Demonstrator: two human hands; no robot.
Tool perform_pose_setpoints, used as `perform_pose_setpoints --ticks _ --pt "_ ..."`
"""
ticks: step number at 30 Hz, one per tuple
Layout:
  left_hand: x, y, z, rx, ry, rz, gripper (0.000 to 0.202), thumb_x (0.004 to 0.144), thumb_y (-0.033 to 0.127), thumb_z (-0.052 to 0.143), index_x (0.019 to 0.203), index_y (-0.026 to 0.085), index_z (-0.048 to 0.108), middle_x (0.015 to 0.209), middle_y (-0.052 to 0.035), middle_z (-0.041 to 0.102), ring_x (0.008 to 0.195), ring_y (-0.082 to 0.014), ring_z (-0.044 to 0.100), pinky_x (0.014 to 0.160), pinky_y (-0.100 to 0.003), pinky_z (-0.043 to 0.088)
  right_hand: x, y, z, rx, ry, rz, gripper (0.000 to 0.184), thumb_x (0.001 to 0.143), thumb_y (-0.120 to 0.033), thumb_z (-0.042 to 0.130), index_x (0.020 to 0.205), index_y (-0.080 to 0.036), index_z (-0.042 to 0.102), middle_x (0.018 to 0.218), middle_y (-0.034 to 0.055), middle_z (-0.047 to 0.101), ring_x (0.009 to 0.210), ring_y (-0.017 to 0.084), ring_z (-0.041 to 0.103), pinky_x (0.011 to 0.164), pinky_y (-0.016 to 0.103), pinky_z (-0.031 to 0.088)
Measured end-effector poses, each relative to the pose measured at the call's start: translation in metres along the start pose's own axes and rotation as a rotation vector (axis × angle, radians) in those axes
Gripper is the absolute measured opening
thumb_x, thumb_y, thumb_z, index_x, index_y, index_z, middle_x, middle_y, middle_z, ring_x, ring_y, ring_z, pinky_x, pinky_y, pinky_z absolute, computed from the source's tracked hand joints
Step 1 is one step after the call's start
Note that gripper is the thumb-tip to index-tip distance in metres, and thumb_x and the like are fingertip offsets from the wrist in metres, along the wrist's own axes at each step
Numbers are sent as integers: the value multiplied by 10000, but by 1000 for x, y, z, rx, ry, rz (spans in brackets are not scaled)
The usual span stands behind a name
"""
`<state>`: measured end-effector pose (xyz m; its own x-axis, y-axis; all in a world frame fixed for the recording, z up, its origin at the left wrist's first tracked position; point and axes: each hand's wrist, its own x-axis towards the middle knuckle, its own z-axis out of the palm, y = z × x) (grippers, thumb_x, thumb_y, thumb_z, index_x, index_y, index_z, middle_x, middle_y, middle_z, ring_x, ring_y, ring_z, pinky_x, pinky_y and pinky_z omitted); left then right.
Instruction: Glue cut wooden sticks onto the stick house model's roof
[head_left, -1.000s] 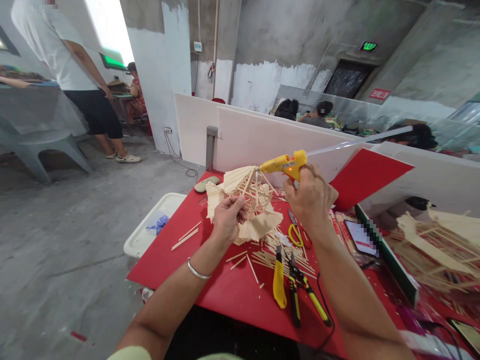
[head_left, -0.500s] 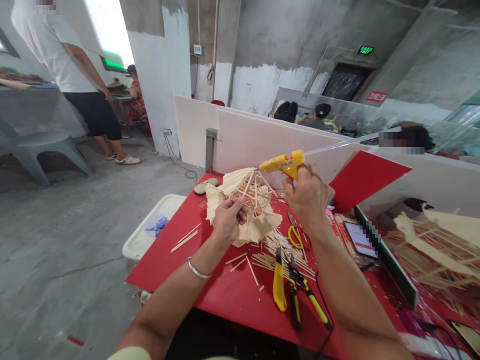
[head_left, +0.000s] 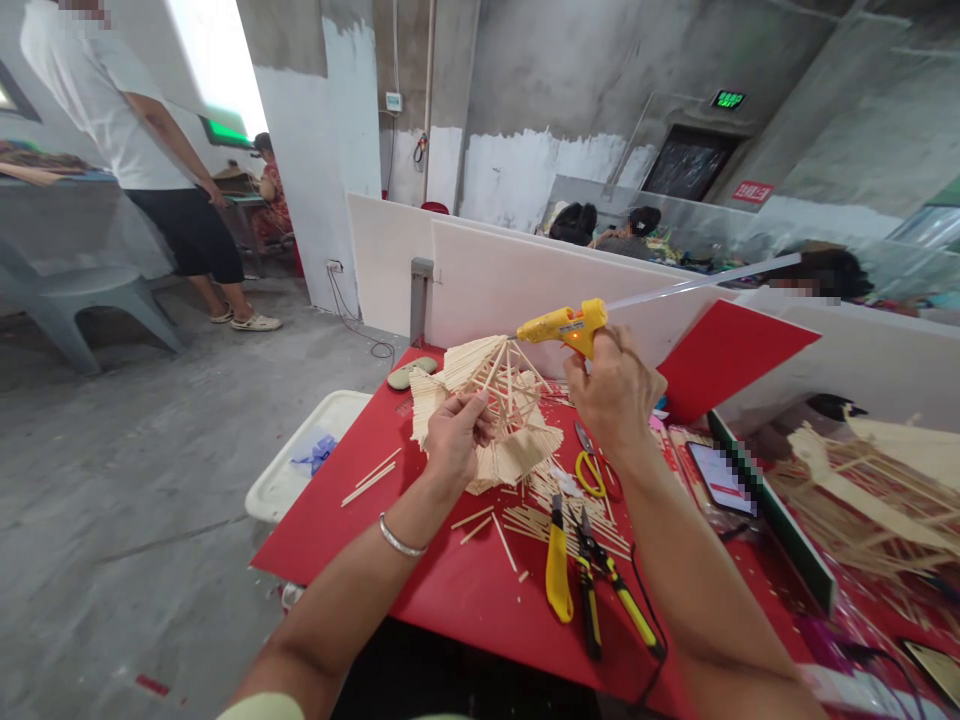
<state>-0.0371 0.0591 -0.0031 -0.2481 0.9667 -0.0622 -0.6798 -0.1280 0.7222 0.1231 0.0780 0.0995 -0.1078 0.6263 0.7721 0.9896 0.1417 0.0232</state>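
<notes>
My left hand (head_left: 454, 437) is closed on a thin wooden stick of a pale stick-built model (head_left: 491, 410) that rests tilted on the red table (head_left: 450, 580). My right hand (head_left: 611, 390) grips a yellow glue gun (head_left: 564, 325). The gun's nozzle points left and touches the model's upper sticks. A clear glue stick (head_left: 697, 283) juts out behind the gun to the right.
Loose sticks (head_left: 540, 520), a yellow knife (head_left: 556, 560), pliers (head_left: 607, 585) and yellow scissors (head_left: 589, 465) lie before me. A phone (head_left: 724, 478) lies at right. A white bin (head_left: 304, 455) stands left of the table. White partitions (head_left: 495, 285) rise behind. A person (head_left: 150, 130) stands far left.
The glue gun and my right hand have shifted very slightly left and down toward the model. My left hand keeps its grip on the stick.
</notes>
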Motion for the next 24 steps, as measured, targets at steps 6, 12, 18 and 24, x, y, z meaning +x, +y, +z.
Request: perform_pose_setpoints --ticks 6,12,18,24 --pt "-1 -2 2 0 29 50 331 644 381 835 713 149 610 556 13 627 382 -76 524 383 -200 295 -2 0 0 -10 0 8 274 888 -313 480 1085 -159 591 1032 95 626 606 107 449 556 328 162" --pt "-2 -3 3 0 37 30 330 635 373 834 703 146 604 554 7 631 382 -81 534 378 -199 298 -4 -1 1 6 4 -12 267 888 -286 480 1091 -151 589 1064 108 617 628 110 469 559 327 182" --pt "0 0 1 -55 -9 -56 279 652 339 784 704 148 587 565 7 617 400 -77 531 394 -197 322 -4 0 0 -1 6 -18 277 897 -294 482 1108 -155 594 1071 105 620 646 124 484 562 327 192" --pt "-1 6 -6 -121 -50 -179 244 694 372 676 753 152 588 606 -44 662 409 -102 547 397 -214 343 -7 0 -1 -17 29 -18 276 898 -300 463 1084 -152 602 1053 108 617 643 124 480 562 323 202"
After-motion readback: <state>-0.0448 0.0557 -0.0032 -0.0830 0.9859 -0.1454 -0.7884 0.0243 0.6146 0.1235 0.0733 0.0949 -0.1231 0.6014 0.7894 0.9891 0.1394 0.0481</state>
